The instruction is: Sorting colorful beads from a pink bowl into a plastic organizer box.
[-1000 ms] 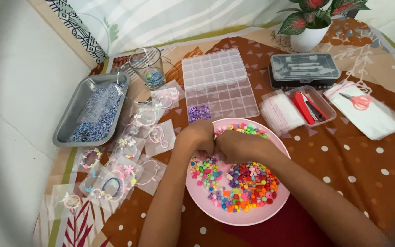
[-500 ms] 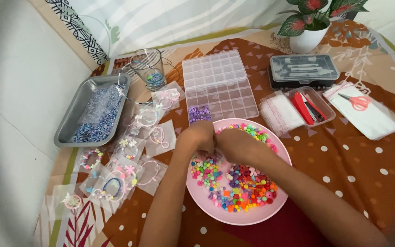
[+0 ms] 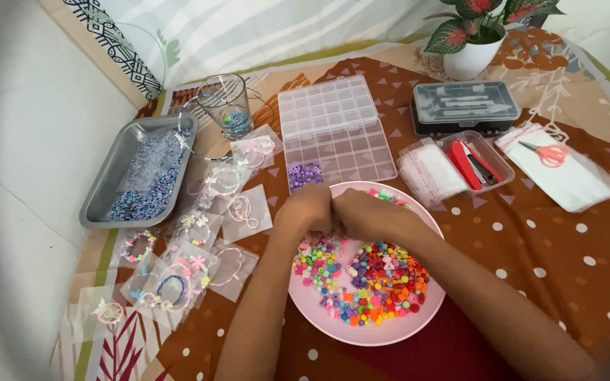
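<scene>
The pink bowl (image 3: 368, 331) of mixed coloured beads (image 3: 365, 279) sat on the patterned brown cloth (image 3: 566, 261), close in front of the person, likely so both hands could work over it and any dropped bead would fall back in. Over the bowl's far rim, the left hand (image 3: 308, 210) and the right hand (image 3: 356, 213) met knuckle to knuckle, fingers curled in tight; whether they pinched a bead or a thread between them could not be told.

Just beyond the bowl lay an open clear compartment box (image 3: 333, 130), with purple beads (image 3: 303, 173) in the compartment nearest the bowl. Left of the bowl, small clear bags holding finished bracelets (image 3: 199, 233) were spread, and further left stood a grey tray (image 3: 139, 176) of bluish beads. Beyond the tray stood a glass cup (image 3: 225, 104). Right of the bowl were a clear tub with red tools (image 3: 476, 161), a dark case (image 3: 466, 106), pink-handled scissors (image 3: 546, 153) on white packets, and a potted plant (image 3: 476, 35) at the far edge. A pale wall (image 3: 22, 141) ran along the left.
</scene>
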